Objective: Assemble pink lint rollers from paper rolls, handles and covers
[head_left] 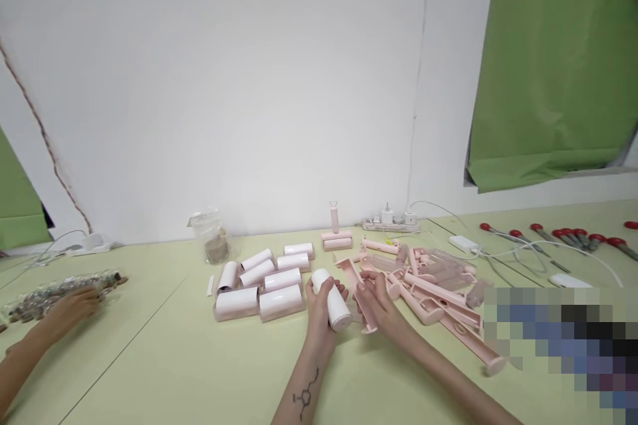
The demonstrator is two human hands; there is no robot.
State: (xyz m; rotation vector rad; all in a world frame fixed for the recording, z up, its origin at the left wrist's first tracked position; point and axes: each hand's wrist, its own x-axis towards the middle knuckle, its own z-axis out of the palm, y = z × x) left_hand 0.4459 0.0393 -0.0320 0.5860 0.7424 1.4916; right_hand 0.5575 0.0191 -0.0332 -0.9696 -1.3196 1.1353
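Observation:
My left hand [321, 309] is wrapped around a white lint roll [333, 300], tilted with one end toward me. Just to its right, my right hand [379, 305] grips a pink roller handle [357, 287] that slants up and left, close beside the roll. Both hands hover low over a pale green table [199, 358]. A group of several white rolls in pink covers [262, 277] lies left of my hands. A heap of pink handles and covers [431, 279] spreads to the right.
Another person's hand [70, 309] at far left rests on a clear bag of small parts [54, 292]. A plastic bag with brown contents [214, 239], a power strip [391, 220], white cables, and red-handled tools [563, 236] line the back and right.

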